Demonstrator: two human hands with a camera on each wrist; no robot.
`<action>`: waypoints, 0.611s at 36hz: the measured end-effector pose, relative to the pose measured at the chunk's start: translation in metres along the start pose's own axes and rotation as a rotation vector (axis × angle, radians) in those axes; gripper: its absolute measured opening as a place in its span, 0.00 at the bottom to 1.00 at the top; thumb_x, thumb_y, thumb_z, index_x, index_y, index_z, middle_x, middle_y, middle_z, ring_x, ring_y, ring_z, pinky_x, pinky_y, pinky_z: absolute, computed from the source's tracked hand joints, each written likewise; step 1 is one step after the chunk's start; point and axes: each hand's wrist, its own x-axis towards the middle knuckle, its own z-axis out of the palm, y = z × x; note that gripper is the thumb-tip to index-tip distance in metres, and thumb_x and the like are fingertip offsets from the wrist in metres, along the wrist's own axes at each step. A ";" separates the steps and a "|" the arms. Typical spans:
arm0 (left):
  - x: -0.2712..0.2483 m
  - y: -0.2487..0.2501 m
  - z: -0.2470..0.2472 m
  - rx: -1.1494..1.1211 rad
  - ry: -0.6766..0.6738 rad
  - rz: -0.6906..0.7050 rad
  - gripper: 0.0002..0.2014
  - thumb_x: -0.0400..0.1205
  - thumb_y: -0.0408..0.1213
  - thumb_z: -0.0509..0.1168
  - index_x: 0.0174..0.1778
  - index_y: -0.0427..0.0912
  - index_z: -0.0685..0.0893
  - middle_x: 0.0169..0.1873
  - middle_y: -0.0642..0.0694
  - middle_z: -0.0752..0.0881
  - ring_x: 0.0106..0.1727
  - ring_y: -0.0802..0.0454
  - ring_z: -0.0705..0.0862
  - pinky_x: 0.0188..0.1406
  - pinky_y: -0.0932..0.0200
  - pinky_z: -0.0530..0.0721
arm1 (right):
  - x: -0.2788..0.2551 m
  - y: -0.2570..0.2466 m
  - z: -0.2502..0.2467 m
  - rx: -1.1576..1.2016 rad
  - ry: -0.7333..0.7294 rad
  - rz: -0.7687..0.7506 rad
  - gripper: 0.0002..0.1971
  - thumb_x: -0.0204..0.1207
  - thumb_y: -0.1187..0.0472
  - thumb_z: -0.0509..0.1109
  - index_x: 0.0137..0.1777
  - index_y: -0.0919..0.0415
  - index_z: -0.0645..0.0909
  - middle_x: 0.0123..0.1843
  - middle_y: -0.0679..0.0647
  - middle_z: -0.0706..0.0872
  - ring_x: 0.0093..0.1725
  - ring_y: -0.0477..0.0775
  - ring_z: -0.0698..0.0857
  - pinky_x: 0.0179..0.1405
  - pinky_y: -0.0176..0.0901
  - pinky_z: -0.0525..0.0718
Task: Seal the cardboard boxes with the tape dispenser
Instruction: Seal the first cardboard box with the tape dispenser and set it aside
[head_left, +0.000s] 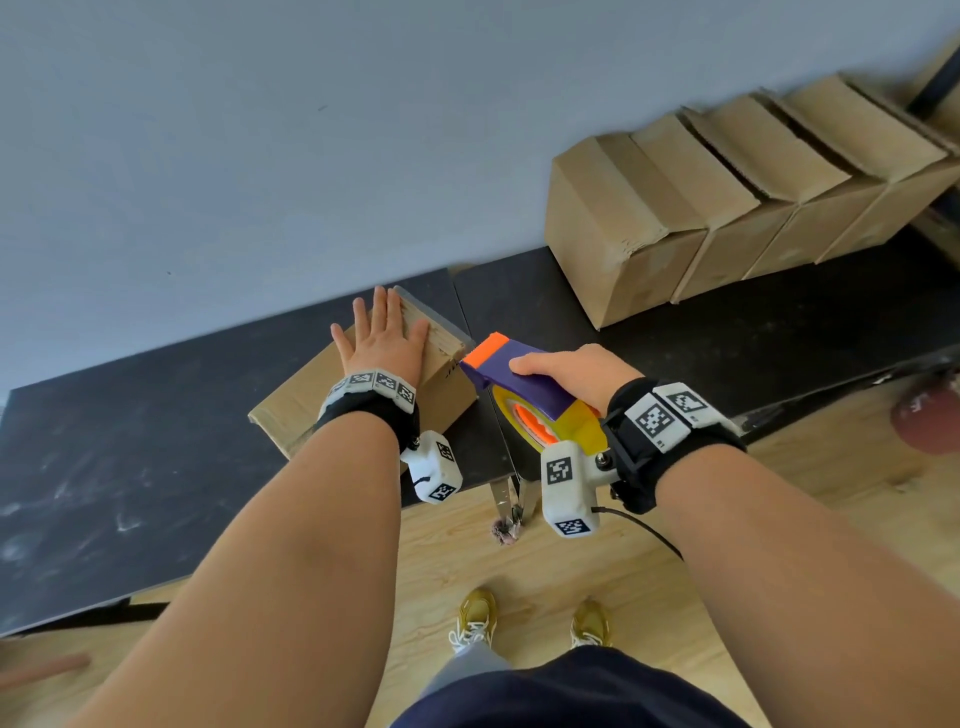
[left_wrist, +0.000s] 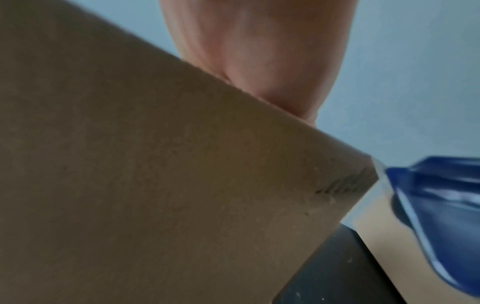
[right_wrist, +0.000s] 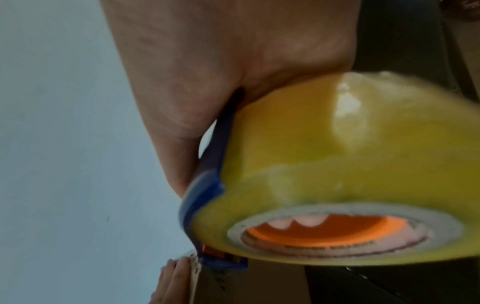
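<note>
Pressing flat, fingers spread, left hand (head_left: 383, 343) on small brown cardboard box (head_left: 291, 400), while gripping purple-and-orange tape dispenser (head_left: 524, 382) with right hand (head_left: 576, 370) just beside it.

wrists: black bands (head_left: 670, 447), white tag-marked blocks (head_left: 566, 486) | dark shorts (head_left: 571, 696) | gold sneakers (head_left: 475, 618)
</note>
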 end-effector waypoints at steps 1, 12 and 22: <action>0.000 0.001 0.000 0.002 0.014 -0.003 0.30 0.88 0.54 0.37 0.85 0.49 0.37 0.84 0.52 0.37 0.84 0.48 0.35 0.80 0.35 0.34 | 0.002 0.001 0.003 -0.003 0.008 -0.002 0.29 0.69 0.36 0.74 0.58 0.59 0.78 0.54 0.55 0.86 0.50 0.53 0.85 0.54 0.47 0.82; -0.016 0.027 0.006 -0.105 0.124 0.003 0.30 0.88 0.52 0.44 0.85 0.46 0.50 0.85 0.46 0.46 0.85 0.45 0.42 0.81 0.39 0.41 | 0.012 0.010 0.011 0.036 -0.027 -0.019 0.30 0.69 0.35 0.74 0.58 0.59 0.77 0.54 0.55 0.85 0.51 0.54 0.85 0.56 0.48 0.83; -0.015 0.028 0.014 -0.094 0.050 -0.032 0.32 0.87 0.58 0.39 0.85 0.49 0.40 0.84 0.48 0.37 0.84 0.49 0.33 0.81 0.39 0.34 | 0.007 0.031 -0.011 0.115 -0.143 -0.023 0.28 0.68 0.37 0.75 0.58 0.59 0.82 0.53 0.57 0.89 0.51 0.56 0.88 0.56 0.48 0.84</action>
